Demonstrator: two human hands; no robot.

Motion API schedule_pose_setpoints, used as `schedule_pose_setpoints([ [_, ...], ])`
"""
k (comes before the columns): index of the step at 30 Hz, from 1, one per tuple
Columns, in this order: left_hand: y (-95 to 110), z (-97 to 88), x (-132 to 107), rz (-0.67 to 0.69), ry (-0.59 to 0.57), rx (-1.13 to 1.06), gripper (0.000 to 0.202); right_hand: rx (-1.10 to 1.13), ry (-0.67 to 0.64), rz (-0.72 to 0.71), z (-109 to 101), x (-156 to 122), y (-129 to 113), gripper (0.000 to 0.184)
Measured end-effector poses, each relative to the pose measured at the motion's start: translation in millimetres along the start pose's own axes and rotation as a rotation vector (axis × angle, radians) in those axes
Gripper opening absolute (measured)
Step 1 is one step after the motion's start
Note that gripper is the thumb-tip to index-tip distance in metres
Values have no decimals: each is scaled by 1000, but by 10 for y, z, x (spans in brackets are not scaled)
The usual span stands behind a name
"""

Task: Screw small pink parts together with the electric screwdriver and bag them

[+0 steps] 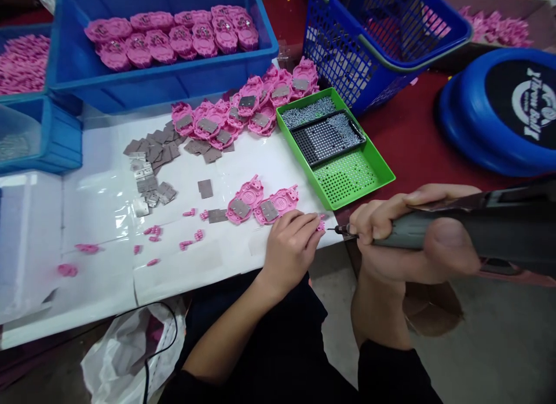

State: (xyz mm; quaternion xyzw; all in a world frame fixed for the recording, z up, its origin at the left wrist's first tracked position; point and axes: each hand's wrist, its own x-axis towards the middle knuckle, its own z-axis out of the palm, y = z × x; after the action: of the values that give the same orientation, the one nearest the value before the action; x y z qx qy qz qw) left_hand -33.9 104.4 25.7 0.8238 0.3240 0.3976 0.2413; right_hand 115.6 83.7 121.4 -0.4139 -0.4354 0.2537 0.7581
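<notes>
My right hand point(403, 236) is wrapped round a dark grey power screwdriver point(434, 230), its thin bit pointing left. Close to that tip, my left hand point(293, 241) has its fingers closed on a small pink plastic part point(321, 223), mostly covered by the fingers. Just behind the left hand lie two pink plastic shells, one nearer point(278, 204) and one to its left point(247, 198), each with a grey metal plate in it. Several small pink pieces point(153, 231) and a loose metal plate point(205, 188) are scattered on the white table surface point(230, 244).
A green tray point(386, 175) of screws stands behind my hands. Farther back are a pile of pink shells point(208, 123), stacked metal plates point(160, 149), a blue bin point(160, 82) of assemblies and a blue basket point(334, 50). A round blue stool point(464, 114) stands right.
</notes>
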Motion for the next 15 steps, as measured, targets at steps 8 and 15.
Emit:
schedule_pose_setpoints([
  [8, 19, -13, 33, -9, -24, 3, 14, -38, -106, -73, 105, -19, 202, 10],
  [15, 37, -24, 29, -55, -114, 63, 12, -118, -75, -68, 197, -52, 223, 13],
])
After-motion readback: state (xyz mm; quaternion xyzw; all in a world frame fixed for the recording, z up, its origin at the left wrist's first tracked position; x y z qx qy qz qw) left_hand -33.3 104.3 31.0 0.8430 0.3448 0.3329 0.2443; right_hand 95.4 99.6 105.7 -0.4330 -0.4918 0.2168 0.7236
